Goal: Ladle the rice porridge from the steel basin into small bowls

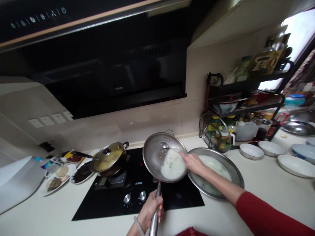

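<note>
My left hand (152,206) is wrapped round the handle of a steel wok (154,157), which tilts to the right over the stove. Whitish soup (173,165) with dark green bits has pooled in its lower right side. The fingers of my right hand (193,162) are closed on the handle of a metal spoon (164,145), whose bowl is inside the wok. Below my right forearm, a wide steel basin (237,178) holds more of the pale soup. The wok's right rim is close to the basin's left rim; whether they touch, I cannot tell.
A lidded pan (108,159) sits on the left burner of the black stove (137,193). Plates of food (57,180) stand at left. Several shallow white bowls (251,151) are at right, by a black spice rack (246,109) with a glass lid (214,132). The range hood (118,72) hangs above.
</note>
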Motion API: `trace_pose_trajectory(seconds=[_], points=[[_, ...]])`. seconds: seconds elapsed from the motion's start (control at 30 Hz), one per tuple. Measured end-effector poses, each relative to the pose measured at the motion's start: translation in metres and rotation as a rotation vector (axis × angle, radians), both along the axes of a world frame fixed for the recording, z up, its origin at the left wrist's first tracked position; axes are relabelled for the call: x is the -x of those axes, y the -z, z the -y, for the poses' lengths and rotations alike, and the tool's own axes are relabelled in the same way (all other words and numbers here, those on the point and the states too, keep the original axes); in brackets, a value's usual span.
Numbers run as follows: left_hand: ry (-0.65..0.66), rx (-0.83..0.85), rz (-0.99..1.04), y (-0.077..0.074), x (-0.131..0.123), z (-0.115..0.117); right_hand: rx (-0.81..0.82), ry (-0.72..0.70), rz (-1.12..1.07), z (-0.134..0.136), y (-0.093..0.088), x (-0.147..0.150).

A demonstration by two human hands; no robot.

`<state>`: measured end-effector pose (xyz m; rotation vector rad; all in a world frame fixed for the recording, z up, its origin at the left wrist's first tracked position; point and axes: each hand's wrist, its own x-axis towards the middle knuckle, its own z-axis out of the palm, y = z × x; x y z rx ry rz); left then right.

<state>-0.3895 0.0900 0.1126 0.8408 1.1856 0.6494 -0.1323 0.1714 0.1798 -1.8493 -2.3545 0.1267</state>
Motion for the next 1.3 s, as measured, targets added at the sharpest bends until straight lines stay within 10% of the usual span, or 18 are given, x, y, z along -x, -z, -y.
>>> trace_pose_trajectory(seconds=[0.17, 0.47, 0.83, 1.07, 1.3], points=[[-0.014, 0.005, -0.021, 0.004, 0.000, 0.001, -0.020, 0.001, -0.004, -0.027, 0.001, 0.035], [-0.011, 0.012, -0.021, 0.000, -0.002, 0.001, -0.032, -0.366, 0.124, 0.042, -0.005, -0.007], [-0.005, 0.007, -0.027, -0.002, -0.002, 0.001, -0.029, -0.041, 0.085, -0.018, -0.012, 0.025], [-0.018, 0.003, -0.013, 0.001, -0.003, 0.001, -0.035, -0.230, 0.156, 0.030, 0.004, -0.015], [-0.022, 0.011, -0.045, -0.003, -0.003, 0.002, -0.035, -0.034, 0.073, 0.014, 0.001, -0.007]])
